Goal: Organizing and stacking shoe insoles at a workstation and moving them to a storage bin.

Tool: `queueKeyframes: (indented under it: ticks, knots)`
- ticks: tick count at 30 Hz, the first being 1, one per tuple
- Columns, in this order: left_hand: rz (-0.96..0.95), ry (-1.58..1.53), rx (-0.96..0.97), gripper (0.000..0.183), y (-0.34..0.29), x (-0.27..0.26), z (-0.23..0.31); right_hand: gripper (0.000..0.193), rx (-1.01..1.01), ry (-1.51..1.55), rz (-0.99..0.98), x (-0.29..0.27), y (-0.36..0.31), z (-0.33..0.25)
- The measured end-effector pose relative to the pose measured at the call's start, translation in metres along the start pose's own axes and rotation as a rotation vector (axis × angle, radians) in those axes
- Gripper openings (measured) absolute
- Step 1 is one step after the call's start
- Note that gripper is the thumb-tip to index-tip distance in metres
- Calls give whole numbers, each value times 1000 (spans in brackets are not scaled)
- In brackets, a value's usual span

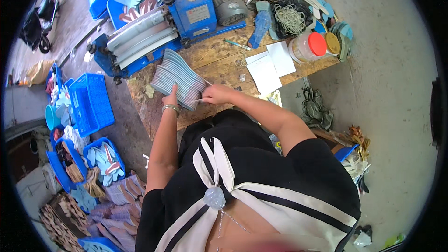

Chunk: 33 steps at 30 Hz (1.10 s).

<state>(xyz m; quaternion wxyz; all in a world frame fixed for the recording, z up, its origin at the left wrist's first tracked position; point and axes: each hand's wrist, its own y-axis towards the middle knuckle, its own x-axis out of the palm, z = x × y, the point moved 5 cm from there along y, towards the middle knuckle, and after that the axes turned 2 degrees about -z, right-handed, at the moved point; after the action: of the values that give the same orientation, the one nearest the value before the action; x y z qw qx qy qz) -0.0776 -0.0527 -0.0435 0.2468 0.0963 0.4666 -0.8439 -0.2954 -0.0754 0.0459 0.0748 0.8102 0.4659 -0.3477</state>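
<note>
Since the layers of the stack (179, 79) fan and bow along their length, the step in hand, which looks like binding them with a cord (199, 101), calls for a steady squeeze first and tension second. It would be best to keep the edges even, draw the cord snug without letting it bite into the outer layers, and lay each turn flat beside the last. Pulling too hard on one side could skew the bundle; too slack a turn could let layers slide out.

The stack is over the near part of the bench (217, 70), in front of the roller machine (193, 14), its striped edges facing up. The left hand (171, 97) grips its left side near the lower end, thumb laid along the edges; its fingers are mostly hidden, so how far they wrap beneath cannot be told. The left forearm runs up fairly straight, a bracelet (171, 108) at the wrist. The right hand (218, 94) is just beside the stack's right end, fingers curled, seemingly pinching the cord, with the elbow bent out to the right.
</note>
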Motion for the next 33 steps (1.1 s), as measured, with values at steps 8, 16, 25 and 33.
queueKeyframes:
  ticks: [8, 16, 25, 33]
  knots:
    - [93, -192, -59, 107, 20, 20, 1, 20, -107, 355, -69, 45, -41, -38]
    - [-463, -404, 57, 53, -5, 4, -5, 30, 419, 417, 728, -161, -129, 134]
    - [-358, -545, 202, 32, -52, -74, -15, 30, 508, -257, 650, -238, -63, 107]
    - [-349, -620, 529, 50, -130, -83, 57, 64, -67, 749, -291, -1, 49, -111]
